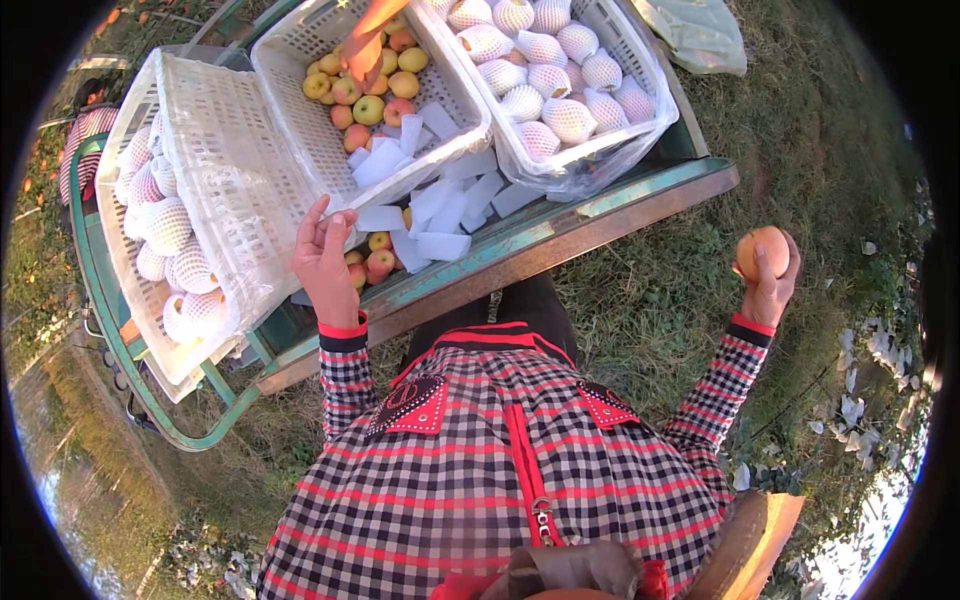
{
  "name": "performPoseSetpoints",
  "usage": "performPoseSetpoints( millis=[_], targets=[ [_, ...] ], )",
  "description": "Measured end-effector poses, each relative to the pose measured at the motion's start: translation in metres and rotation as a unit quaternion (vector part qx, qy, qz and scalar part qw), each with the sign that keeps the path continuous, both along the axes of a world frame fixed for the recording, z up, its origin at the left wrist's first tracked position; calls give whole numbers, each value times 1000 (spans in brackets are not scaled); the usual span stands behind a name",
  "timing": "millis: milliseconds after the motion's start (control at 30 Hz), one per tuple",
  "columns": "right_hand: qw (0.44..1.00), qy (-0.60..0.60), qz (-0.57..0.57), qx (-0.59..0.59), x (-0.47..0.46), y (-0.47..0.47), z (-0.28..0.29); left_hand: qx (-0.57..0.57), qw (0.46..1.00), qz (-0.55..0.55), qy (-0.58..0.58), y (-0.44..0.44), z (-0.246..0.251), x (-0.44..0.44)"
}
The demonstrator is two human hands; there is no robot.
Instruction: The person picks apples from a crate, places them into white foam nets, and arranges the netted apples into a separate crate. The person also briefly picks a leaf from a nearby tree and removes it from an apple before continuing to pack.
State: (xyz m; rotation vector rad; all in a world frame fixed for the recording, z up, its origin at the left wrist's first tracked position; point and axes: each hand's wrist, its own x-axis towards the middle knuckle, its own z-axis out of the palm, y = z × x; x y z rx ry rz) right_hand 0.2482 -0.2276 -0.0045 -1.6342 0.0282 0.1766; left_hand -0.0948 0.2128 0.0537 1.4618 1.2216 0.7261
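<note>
My right hand (772, 281) is closed around an apple (762, 253), held out over the grass to the right. My left hand (328, 259) hovers with fingers apart by the near corner of the middle white plastic crate (281, 52); nothing shows in it. Inside that crate lie loose yellow-red apples (368, 109) and folded white foam sleeves (381, 161). More flat foam sleeves (445, 210) are strewn between the crate and the cart's edge, beside a few loose apples (380, 262).
Another person's hand (363, 56) reaches into the middle crate. Foam-netted apples fill the right crate (664, 109); a left crate (247, 300) holds more. All stand on a green metal cart (540, 251). A plastic bag (701, 34) lies at the upper right, above grass (787, 135).
</note>
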Motion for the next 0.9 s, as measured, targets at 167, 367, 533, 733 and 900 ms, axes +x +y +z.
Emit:
performPoseSetpoints(
  millis=[167,367,533,733,900],
  targets=[
    [858,233,296,349,-38,169,23,-33,997,-65,-26,-20,-5,8],
    [631,382,363,570,-89,274,40,-23,987,-159,1,-34,3,7],
    [596,414,384,571,-106,298,52,-27,984,-171,-42,-39,3,-6],
    [543,362,496,573,-114,320,65,-18,985,-166,-45,-31,8,-22],
    [555,347,541,528,-137,340,90,40,983,-170,-50,-28,20,-40]
  ],
)
